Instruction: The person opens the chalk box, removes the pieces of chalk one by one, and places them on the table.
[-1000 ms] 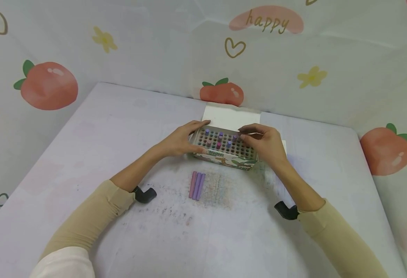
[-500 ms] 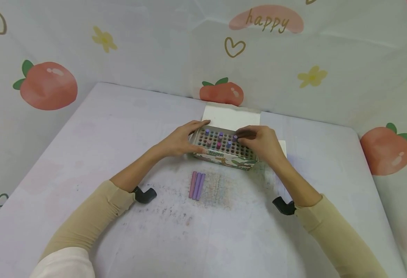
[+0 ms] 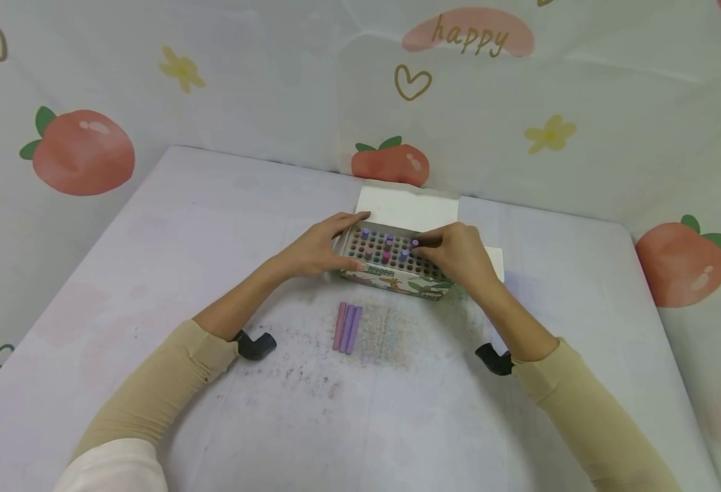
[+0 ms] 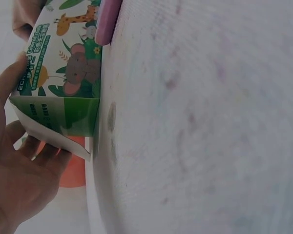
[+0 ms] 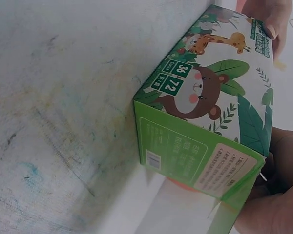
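- Pale cloth backdrop [image 3: 262, 89] behind the work, printed with red-orange fruit, yellow flowers, hearts and the word "happy".
- Whitish table [image 3: 311, 424] below it; coloured smudges and dark specks mark the surface, chiefly on the person's side of the box.
- Person's two forearms reach in from the near edge, tan sleeves [image 3: 151, 389] ending short of the wrists.
- Printed box [image 3: 391, 281] on the table, near its far edge, between the hands. Giraffe and elephant on the front, a brown bear too; green ends.
- White lid [image 3: 406, 207] folded back on the box's far side.
- Left hand [image 3: 317, 249] clamped on the box's left end, thumb along the front edge, other fingers toward the back.
- Right hand [image 3: 461, 253] over the box's right part, well apart from the left; thumb and forefinger pinch the top of a purple stick [image 3: 415, 243] standing in a hole. Its remaining fingers largely hidden.
- Grey holed insert [image 3: 377, 244] fills the box.
- Black curved piece at each wrist.
- Pink stick [image 3: 339, 326] and two violet sticks [image 3: 355, 331] lying side by side in front of the box.
- Magenta stick [image 3: 386, 257] upright in the insert, among several purplish ones.
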A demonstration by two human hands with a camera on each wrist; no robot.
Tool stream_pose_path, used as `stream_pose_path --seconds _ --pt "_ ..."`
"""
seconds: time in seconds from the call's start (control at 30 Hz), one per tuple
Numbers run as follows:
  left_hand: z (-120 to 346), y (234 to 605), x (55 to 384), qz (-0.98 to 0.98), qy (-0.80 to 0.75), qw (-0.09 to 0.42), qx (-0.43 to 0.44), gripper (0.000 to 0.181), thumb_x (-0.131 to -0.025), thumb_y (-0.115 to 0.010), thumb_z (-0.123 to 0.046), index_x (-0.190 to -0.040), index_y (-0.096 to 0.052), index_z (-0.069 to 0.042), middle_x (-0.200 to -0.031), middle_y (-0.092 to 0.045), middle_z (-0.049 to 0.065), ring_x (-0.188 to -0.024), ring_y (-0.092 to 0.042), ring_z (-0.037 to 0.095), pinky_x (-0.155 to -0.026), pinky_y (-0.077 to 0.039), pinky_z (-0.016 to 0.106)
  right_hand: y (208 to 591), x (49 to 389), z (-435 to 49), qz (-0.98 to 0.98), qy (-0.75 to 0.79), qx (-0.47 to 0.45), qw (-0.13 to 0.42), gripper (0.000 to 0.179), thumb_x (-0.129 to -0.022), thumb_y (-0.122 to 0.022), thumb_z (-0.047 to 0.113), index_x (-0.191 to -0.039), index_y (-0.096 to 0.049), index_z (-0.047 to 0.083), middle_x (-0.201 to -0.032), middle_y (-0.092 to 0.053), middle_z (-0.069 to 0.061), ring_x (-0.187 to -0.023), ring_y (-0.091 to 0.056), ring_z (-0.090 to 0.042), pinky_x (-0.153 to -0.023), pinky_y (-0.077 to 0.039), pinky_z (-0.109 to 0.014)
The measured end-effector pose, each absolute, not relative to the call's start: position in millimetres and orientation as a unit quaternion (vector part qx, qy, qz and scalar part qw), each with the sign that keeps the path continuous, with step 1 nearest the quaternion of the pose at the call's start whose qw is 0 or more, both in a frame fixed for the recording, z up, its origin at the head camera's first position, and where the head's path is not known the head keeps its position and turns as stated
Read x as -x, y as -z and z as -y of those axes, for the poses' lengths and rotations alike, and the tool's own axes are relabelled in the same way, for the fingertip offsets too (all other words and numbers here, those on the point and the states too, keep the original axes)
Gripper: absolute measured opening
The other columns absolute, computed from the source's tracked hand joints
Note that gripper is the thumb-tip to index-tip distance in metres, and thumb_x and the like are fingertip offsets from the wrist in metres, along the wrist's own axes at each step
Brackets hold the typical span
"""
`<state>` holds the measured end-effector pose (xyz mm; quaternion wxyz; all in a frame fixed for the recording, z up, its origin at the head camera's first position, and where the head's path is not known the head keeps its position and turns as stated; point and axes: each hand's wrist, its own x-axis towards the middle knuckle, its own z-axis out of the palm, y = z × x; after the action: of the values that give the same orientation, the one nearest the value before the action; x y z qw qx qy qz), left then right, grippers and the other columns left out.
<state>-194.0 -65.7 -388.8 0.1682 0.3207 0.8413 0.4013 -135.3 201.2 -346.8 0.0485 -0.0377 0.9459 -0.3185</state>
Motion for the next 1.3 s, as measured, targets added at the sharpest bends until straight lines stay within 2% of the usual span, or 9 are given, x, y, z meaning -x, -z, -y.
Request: stream_pose_path --seconds 0.1,0.17,0.3,0.43,0.53,0.9,1.13,1.3 --pt "66 388 194 -0.842 -0.400 0.170 -0.318 0.092 -0.083 -0.082 -0.031 -0.158 -0.029 -0.025 -0.157 -0.032 0.010 -0.145 -0.029 0.031 -0.113 -0.033 0.055 348 135 -200 -0.947 0.315 0.034 0.045 0.026 -0.088 -0.078 0.020 -0.110 -0.077 0.006 -0.098 -0.075 -0.012 -0.055 -0.039 -0.017 -0.050 -0.030 -0.029" --pt "65 388 195 -0.843 -0.400 0.171 -0.317 0.092 -0.083 -0.082 -0.031 -0.158 -0.029 -0.025 -0.157 -0.032 0.010 -0.145 -0.029 0.031 -0.113 -0.033 0.055 349 135 -200 -0.949 0.310 0.039 0.035 0.025 -0.089 -0.077 0.022 -0.109 -0.078 0.007 -0.096 -0.076 -0.012 -0.052 -0.036 -0.016 -0.048 -0.029 -0.029" --pt "65 388 195 -0.843 -0.398 0.171 -0.319 0.092 -0.083 -0.082 -0.032 -0.158 -0.029 -0.025 -0.157 -0.032 0.010 -0.145 -0.029 0.031 -0.113 -0.032 0.055 354 134 -201 -0.951 0.304 0.058 0.007 0.024 -0.091 -0.074 0.023 -0.107 -0.078 0.005 -0.096 -0.076 -0.010 -0.057 -0.049 -0.018 -0.053 -0.039 -0.032" --pt "66 388 195 -0.841 -0.398 0.168 -0.325 0.093 -0.083 -0.082 -0.032 -0.158 -0.029 -0.024 -0.157 -0.033 0.010 -0.145 -0.030 0.031 -0.113 -0.032 0.055 358 133 -201 -0.951 0.301 0.071 -0.019 0.022 -0.094 -0.070 0.023 -0.108 -0.075 0.006 -0.097 -0.075 -0.010 -0.079 -0.068 -0.023 -0.070 -0.053 -0.038" --pt "66 389 195 -0.840 -0.400 0.166 -0.327 0.093 -0.083 -0.082 -0.032 -0.158 -0.029 -0.024 -0.156 -0.033 0.010 -0.144 -0.030 0.030 -0.113 -0.033 0.054 361 132 -200 -0.948 0.309 0.072 -0.033 0.022 -0.095 -0.069 0.023 -0.110 -0.073 0.007 -0.098 -0.075 -0.010 -0.089 -0.071 -0.026 -0.075 -0.056 -0.041" --pt "66 390 195 -0.844 -0.397 0.167 -0.321 0.093 -0.082 -0.082 -0.034 -0.158 -0.029 -0.026 -0.157 -0.032 0.009 -0.145 -0.029 0.030 -0.113 -0.033 0.054 365 128 -199 -0.918 0.376 0.073 -0.099 0.022 -0.097 -0.066 0.022 -0.114 -0.072 0.008 -0.101 -0.075 -0.011 -0.088 -0.074 -0.027 -0.064 -0.056 -0.035" --pt "66 390 195 -0.843 -0.399 0.167 -0.321 0.092 -0.083 -0.082 -0.033 -0.158 -0.029 -0.026 -0.157 -0.032 0.009 -0.145 -0.029 0.030 -0.114 -0.032 0.054 369 125 -198 -0.885 0.439 0.075 -0.137 0.021 -0.095 -0.069 0.015 -0.112 -0.072 0.004 -0.101 -0.074 -0.012 -0.091 -0.074 -0.026 -0.072 -0.060 -0.025" --pt "66 390 196 -0.842 -0.398 0.167 -0.324 0.092 -0.083 -0.082 -0.032 -0.158 -0.029 -0.026 -0.156 -0.034 0.009 -0.145 -0.030 0.030 -0.113 -0.033 0.054 371 123 -198 -0.852 0.482 0.087 -0.185 0.022 -0.094 -0.070 0.012 -0.112 -0.072 0.001 -0.100 -0.074 -0.011 -0.083 -0.074 -0.026 -0.068 -0.058 -0.020"
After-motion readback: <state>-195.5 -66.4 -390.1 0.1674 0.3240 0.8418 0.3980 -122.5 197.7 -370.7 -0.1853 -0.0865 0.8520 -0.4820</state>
